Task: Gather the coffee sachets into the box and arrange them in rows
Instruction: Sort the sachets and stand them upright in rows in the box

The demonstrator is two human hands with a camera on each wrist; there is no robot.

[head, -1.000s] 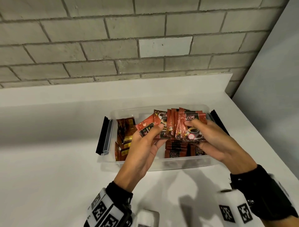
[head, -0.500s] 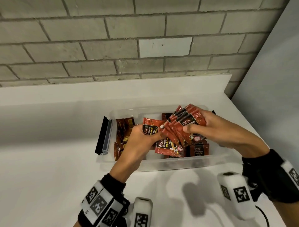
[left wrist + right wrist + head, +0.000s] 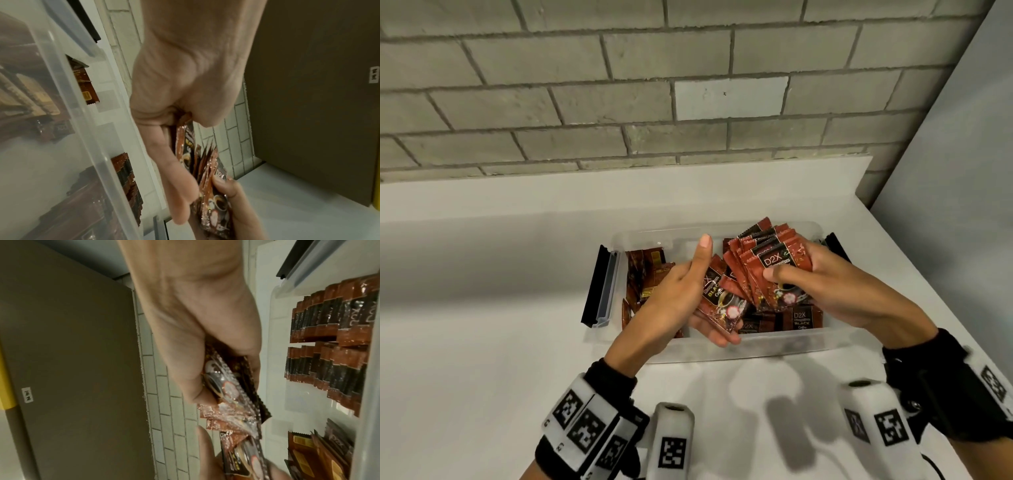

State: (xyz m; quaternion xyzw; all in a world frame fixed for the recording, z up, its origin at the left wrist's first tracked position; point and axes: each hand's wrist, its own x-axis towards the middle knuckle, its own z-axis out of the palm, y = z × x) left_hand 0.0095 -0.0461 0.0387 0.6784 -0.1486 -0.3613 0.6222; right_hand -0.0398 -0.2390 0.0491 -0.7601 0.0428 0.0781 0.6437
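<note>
Head view: clear plastic box [image 3: 774, 349] sits on white counter [image 3: 482, 342] below grey brick wall [image 3: 619, 85], black latch [image 3: 599, 284] on its left end. Right hand [image 3: 835, 291] grips a fanned stack of red sachets [image 3: 767, 270] above the box, thumb clamped on the front one. Left hand [image 3: 681, 301] holds a single red sachet [image 3: 722, 305] just left of the stack, fingers under it, thumb raised straight and off it. Brown-gold sachets [image 3: 643, 277] stand in the box's left part, red ones in rows [image 3: 798, 320] at near right.

Left wrist view: left hand [image 3: 185, 81] fingers lie along the single sachet [image 3: 185, 146]; right thumb presses the stack [image 3: 213, 194]. Box wall [image 3: 92, 129] on left, sachets inside.

Right wrist view: right hand [image 3: 195, 321] fingers and thumb curl round the stack [image 3: 230, 394]. Rows of red sachets [image 3: 329, 337] stand in the box [image 3: 271, 353], brown-gold ones [image 3: 312, 459] lower right.
</note>
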